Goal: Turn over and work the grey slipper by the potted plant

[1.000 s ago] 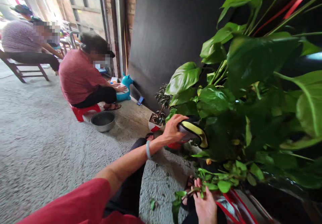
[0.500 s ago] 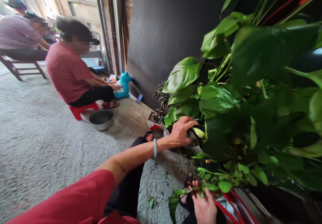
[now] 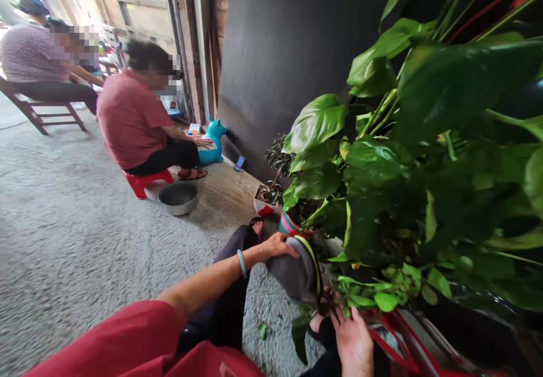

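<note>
Left arm point(image 3: 203, 286) is stretched across left knee point(image 3: 245, 237); left hand point(image 3: 278, 246) is held right of knee, back up, fingers curled in grip. Right hand point(image 3: 355, 337) is held lower right of knee, palm up.

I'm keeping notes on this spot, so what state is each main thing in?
Gray cloth: held, drooping
Left hand: closed on the cloth
Right hand: open, palm up
Metal basin: upright
Red stool: upright, occupied
Wooden chair: occupied
Small flowerpot: upright, planted
</note>
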`<act>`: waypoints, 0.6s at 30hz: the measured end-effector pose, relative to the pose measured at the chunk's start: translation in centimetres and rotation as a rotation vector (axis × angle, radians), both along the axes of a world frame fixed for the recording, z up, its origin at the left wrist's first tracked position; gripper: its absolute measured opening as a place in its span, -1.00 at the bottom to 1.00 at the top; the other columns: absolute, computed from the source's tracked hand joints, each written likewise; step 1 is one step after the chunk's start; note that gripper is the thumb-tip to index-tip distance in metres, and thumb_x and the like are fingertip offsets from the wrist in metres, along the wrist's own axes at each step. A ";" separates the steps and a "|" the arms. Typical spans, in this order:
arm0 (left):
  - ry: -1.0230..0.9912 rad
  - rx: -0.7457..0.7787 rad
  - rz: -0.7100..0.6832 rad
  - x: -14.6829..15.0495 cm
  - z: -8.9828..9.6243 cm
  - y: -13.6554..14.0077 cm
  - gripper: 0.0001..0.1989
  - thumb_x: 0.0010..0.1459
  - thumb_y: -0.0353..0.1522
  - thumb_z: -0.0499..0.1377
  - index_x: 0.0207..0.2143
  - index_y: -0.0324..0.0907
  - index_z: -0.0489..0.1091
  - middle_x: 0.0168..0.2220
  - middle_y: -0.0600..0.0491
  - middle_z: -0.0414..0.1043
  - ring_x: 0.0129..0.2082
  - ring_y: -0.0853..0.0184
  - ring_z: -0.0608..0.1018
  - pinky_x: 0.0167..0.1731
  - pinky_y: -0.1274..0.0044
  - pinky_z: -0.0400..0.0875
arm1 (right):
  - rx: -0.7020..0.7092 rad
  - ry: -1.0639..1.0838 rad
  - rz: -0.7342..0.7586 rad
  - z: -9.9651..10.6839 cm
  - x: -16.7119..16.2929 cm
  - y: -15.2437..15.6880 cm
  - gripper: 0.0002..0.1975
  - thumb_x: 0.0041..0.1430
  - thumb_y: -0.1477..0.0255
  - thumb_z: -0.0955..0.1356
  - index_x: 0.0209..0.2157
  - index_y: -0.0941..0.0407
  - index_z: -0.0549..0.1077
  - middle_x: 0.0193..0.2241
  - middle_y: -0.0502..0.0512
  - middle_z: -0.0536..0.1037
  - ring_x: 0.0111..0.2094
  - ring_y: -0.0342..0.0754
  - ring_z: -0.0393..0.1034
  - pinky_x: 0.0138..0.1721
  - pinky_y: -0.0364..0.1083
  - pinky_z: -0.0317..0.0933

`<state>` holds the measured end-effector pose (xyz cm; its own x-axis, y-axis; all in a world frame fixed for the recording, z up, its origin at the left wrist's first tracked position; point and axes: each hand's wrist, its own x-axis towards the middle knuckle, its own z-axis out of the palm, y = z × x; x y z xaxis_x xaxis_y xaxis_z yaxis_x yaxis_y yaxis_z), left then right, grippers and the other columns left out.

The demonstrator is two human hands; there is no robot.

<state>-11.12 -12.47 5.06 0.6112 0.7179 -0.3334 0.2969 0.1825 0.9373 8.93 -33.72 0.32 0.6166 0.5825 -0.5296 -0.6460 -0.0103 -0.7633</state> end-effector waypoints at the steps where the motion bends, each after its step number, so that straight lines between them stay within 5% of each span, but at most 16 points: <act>1: -0.125 -0.130 0.064 -0.3 0.6 -0.2 -0.49 -0.20 -0.12 0.44 -0.20 -0.17 0.50 -0.32 0.07 0.54 -0.19 0.16 0.60 -0.11 0.40 0.51 | -0.035 -0.037 -0.004 0.1 -0.2 0.1 -0.44 -0.45 0.17 0.56 -0.29 0.03 0.50 -0.25 -0.01 0.61 -0.13 -0.03 0.48 -0.18 -0.07 0.39; 6: -0.488 -0.562 0.297 -0.5 3.2 -1.6 -0.59 0.18 -0.15 0.27 -0.10 -0.32 0.48 -0.32 -0.02 0.57 -0.34 0.29 0.61 -0.19 0.44 0.51 | -0.176 -0.104 -0.055 1.6 -1.9 -0.4 -0.40 -0.55 0.24 0.60 -0.31 0.02 0.50 -0.34 -0.02 0.59 -0.14 0.00 0.47 -0.30 -0.10 0.34; 11: -0.630 -0.812 0.385 0.2 4.7 -5.0 -0.52 0.11 -0.06 0.29 -0.09 -0.24 0.46 -0.29 -0.05 0.60 -0.26 0.23 0.64 -0.11 0.42 0.52 | 0.039 -0.079 0.188 5.9 -6.3 -0.5 -0.26 -0.45 0.01 0.61 -0.16 0.04 0.55 -0.08 0.22 0.61 0.04 0.18 0.45 -0.10 0.10 0.41; 15: -0.673 -0.789 0.304 1.5 4.5 -8.8 -0.55 -0.05 -0.17 0.35 -0.14 -0.24 0.49 -0.28 -0.02 0.59 -0.28 0.27 0.59 -0.14 0.45 0.46 | 0.152 -0.179 0.148 8.0 -9.1 0.2 -0.34 -0.47 0.02 0.63 -0.27 0.02 0.54 -0.16 0.18 0.62 -0.06 0.23 0.47 -0.16 0.14 0.44; 18: -0.653 -0.745 0.190 2.0 3.9 -10.7 -0.59 -0.16 -0.35 0.32 -0.18 -0.25 0.51 -0.27 0.02 0.57 -0.31 0.33 0.53 -0.19 0.51 0.37 | 0.085 -0.259 0.032 7.9 -8.8 -0.1 -0.38 -0.27 0.11 0.60 -0.12 0.02 0.53 -0.14 0.13 0.61 -0.04 0.18 0.47 -0.16 0.08 0.45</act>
